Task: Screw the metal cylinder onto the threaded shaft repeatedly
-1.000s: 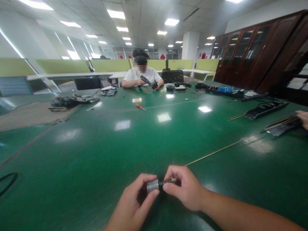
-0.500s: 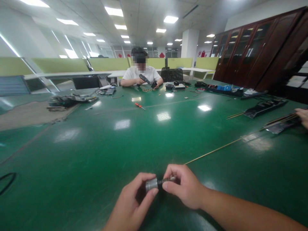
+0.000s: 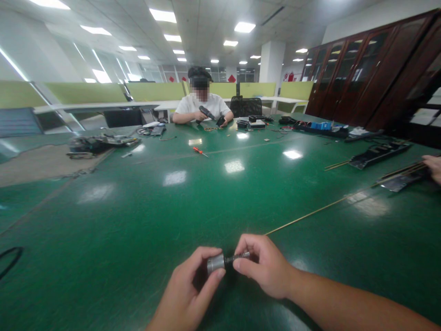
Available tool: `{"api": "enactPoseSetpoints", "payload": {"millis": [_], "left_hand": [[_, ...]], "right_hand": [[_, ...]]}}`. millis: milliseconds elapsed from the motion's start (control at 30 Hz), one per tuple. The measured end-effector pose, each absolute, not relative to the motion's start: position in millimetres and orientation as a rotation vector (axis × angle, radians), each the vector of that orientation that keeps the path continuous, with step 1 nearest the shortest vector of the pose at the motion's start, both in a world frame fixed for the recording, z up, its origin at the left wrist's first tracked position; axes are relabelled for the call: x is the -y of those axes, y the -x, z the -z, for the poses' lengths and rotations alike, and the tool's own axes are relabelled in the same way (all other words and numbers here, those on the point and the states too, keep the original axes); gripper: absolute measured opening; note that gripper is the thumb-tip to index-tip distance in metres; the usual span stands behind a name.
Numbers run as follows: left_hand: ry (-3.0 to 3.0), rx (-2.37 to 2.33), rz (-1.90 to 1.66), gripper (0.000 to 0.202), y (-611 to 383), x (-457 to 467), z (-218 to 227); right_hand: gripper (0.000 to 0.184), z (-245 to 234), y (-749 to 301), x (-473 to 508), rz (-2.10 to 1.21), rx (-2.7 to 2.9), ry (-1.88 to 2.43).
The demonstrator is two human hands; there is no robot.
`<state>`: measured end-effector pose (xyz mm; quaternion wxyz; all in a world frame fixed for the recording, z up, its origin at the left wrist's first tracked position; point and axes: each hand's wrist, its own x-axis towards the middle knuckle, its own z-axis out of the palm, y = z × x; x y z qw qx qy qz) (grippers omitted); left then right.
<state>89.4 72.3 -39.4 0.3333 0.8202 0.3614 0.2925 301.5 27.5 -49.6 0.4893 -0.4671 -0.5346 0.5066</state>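
Note:
At the near edge of the view, my left hand [image 3: 195, 280] grips a short silver metal cylinder [image 3: 216, 264] between thumb and fingers. A thin dark shaft [image 3: 229, 261] with a silver end sticks out of its right side. The thumb and fingers of my right hand [image 3: 260, 264] are closed on this shaft, and its silver tip [image 3: 245, 254] shows between them. Both hands are just above the green tabletop [image 3: 186, 211]. Part of the shaft is hidden by my right fingers, and I cannot tell exactly what kind of part it is.
A long thin brass-coloured rod [image 3: 310, 215] runs toward another person's hand [image 3: 433, 166] at right. Across the table, a person [image 3: 203, 105] holds a power drill [image 3: 207, 113]. A red screwdriver [image 3: 200, 151], electronic parts [image 3: 103, 142] and a black cable [image 3: 12, 262] lie around.
The cylinder and shaft have shifted very slightly left, and the silver tip shows a little differently between my right fingers. Both hands keep their grip.

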Motion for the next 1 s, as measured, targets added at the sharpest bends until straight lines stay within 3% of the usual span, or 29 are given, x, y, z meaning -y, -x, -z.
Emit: {"api": "enactPoseSetpoints", "payload": {"millis": [1000], "left_hand": [[-2.157, -0.966, -0.876, 0.021, -87.7, -74.3, 40.9]], "right_hand": [[0.014, 51.9, -301.0, -26.1, -1.178, 1.239, 1.149]]}}
